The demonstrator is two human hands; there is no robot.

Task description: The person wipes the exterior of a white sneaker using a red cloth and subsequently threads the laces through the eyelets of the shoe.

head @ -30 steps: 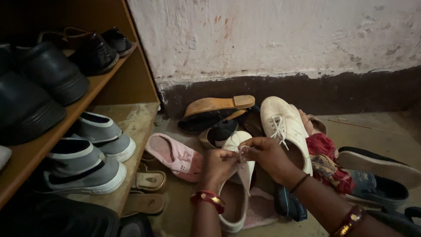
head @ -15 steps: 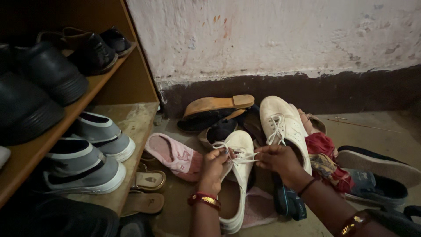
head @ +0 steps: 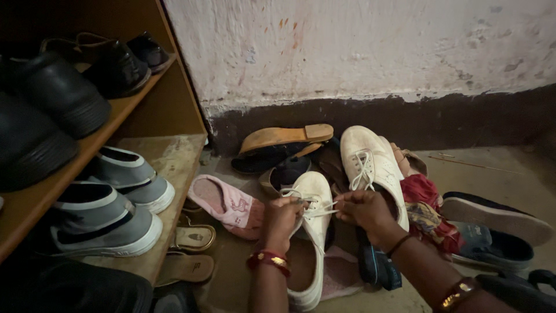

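A rough white wall (head: 359,52) with a dark base band backs a dusty floor (head: 492,174) strewn with footwear; a wooden shelf (head: 174,156) stands at the left.

Work in hand: lacing of a white shoe (head: 310,232). It lies on the floor in the middle of the pile, toe toward the wall, heel toward you, resting partly on a pink slipper.

Hands: your left hand (head: 282,217) is closed, pinching a lace (head: 315,204) at the left side of the eyelets. Your right hand (head: 362,208) is closed as well, pinching the other end at the right side. The lace runs taut between the two hands across the tongue.

Progress, as judged: the lace is threaded through the eyelets and both ends are drawn out. A loop shows near the toe end, but no finished bow is visible; whether a first knot is seated under your fingers cannot be told. The tie appears unfinished.

The mate (head: 370,168) lies just beside, to the right, with its lace loose on the upper. It looks untied, so that one remains too.

Surroundings: grey sneakers (head: 116,203) sit on the lower shelf and black shoes (head: 63,98) on the upper. A tan sandal (head: 284,139) lies upturned near the wall, and dark slip-ons (head: 498,232) lie at the right.
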